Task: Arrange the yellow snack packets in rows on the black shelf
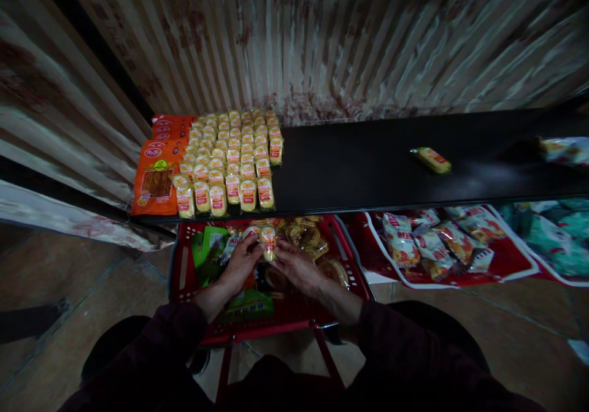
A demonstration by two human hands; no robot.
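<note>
My left hand and my right hand meet over a red shopping basket. Between their fingertips is a small wrapped snack cake, yellow with a white-and-red label, held upright. Another labelled pack shows partly behind my left fingers. On the black shelf just beyond stand rows of similar wrapped snack cakes. Orange snack bags are lined up to the left of those rows. The basket also holds green packets and clear-wrapped yellowish snacks.
A single wrapped cake lies on the shelf to the right, with a blurred packet near the far end. Under the shelf edge, a red basket of white-and-orange bags stands beside green packets. Pleated curtain hangs behind.
</note>
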